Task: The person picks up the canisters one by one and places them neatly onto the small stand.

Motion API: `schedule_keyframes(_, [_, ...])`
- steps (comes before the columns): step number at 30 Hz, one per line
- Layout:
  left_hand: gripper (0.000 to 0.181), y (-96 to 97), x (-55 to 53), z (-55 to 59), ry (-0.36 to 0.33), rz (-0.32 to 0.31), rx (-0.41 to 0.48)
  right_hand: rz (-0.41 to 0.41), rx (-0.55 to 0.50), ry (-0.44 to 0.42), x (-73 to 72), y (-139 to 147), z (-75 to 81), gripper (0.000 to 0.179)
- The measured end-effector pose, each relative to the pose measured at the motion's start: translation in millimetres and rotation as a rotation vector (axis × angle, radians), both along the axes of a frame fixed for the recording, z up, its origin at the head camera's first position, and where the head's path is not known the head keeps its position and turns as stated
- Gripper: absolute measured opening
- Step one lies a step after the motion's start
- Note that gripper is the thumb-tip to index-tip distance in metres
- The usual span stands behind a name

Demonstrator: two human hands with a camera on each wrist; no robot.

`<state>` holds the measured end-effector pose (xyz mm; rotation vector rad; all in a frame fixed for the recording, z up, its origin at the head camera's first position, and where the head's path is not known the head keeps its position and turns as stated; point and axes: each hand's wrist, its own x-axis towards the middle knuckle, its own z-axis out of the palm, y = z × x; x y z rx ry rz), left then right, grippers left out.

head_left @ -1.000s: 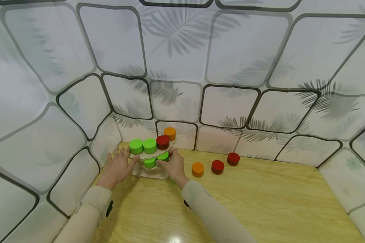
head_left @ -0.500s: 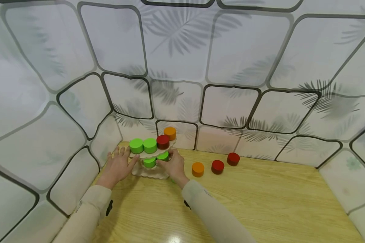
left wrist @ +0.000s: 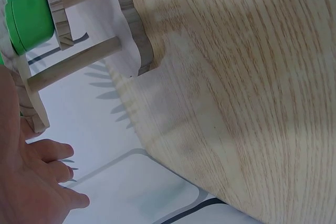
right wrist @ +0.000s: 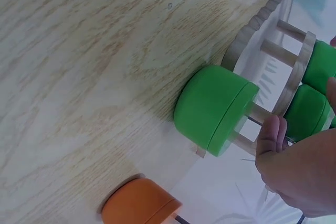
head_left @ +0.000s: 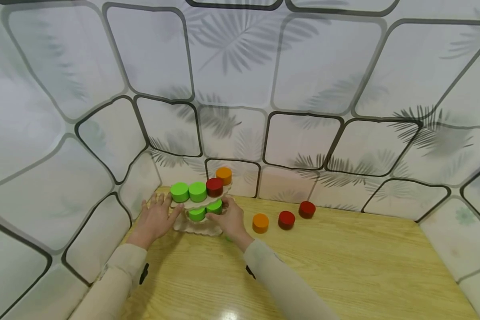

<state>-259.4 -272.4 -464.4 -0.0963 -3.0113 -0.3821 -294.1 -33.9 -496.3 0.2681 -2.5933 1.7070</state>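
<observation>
A pale wooden tiered stand with scalloped shelf edges is at the back left. My left hand rests at the left end of its top shelf, fingers stretched forward and thumb along the front edge. On the shelf below sit two round green tins. With thumb and fingers, my right hand holds the right-hand green tin. Above them, the top shelf bears two green tins, a red tin and an orange tin. The right wrist view shows another green tin low beside the stand.
On the wooden table, an orange tin and two red tins stand to the right of my right hand. Patterned wall panels close off the back, and another panel stands close on the left.
My right hand and forearm have shifted slightly to the right, and more of the tin by its fingers shows. The left hand stays where it was.
</observation>
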Motion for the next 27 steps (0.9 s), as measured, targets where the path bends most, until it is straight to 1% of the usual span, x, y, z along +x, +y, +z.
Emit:
schedule_keyframes(4, [0.08, 0.3, -0.1, -0.1, 0.001, -0.001, 0.006, 0.031, 0.013, -0.002, 5.1, 9, 2.8, 0.066])
schedule_keyframes(8, [0.08, 0.2, -0.3, -0.6, 0.006, -0.005, 0.006, 0.032, 0.017, -0.014, 10.5, 20, 3.5, 0.071])
schedule_keyframes(13, [0.08, 0.2, -0.1, -0.6, 0.015, -0.003, -0.002, 0.029, 0.03, -0.008, 14.4, 34, -2.1, 0.074])
schedule_keyframes(17, [0.08, -0.1, 0.4, -0.1, 0.008, 0.0, -0.001, 0.034, 0.042, -0.006, 15.8, 44, -7.4, 0.071])
schedule_keyframes(22, [0.081, 0.1, 1.0, -0.8, 0.002, 0.001, 0.004, 0.08, 0.024, -0.021, 19.1, 57, -11.8, 0.068])
schedule_keyframes(27, [0.081, 1.1, 1.0, 0.0, 0.005, 0.0, 0.0, 0.104, 0.045, -0.023, 21.9, 71, -14.4, 0.07])
